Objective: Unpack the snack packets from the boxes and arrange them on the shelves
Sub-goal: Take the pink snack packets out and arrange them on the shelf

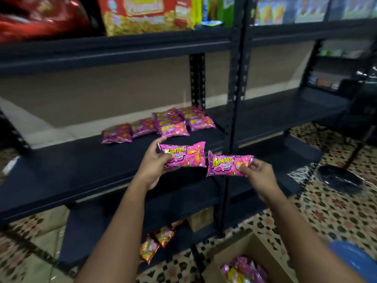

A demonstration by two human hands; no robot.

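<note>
The left hand point(155, 162) grips one pink snack packet point(183, 155) by its left end, thumb on the front and fingers behind. The right hand point(257, 170) pinches a second pink packet point(228, 163) at its right end. Both packets are held flat above the front part of the middle shelf point(71, 176), side by side and not touching each other.

Further back on this shelf, a group of the same pink packets point(163, 124) lies already in short rows near the upright post point(197, 82). Most of the shelf surface to the left and in front of them has no packets.

At the bottom right, an open cardboard box point(244, 250) still contains more pink packets point(242, 270), how many I cannot tell. Some orange packets point(157, 242) lie on the lowest shelf.

In my judgement the task is in an early stage: a few packets are placed, two are in the hands, and the box is not yet emptied.
</note>
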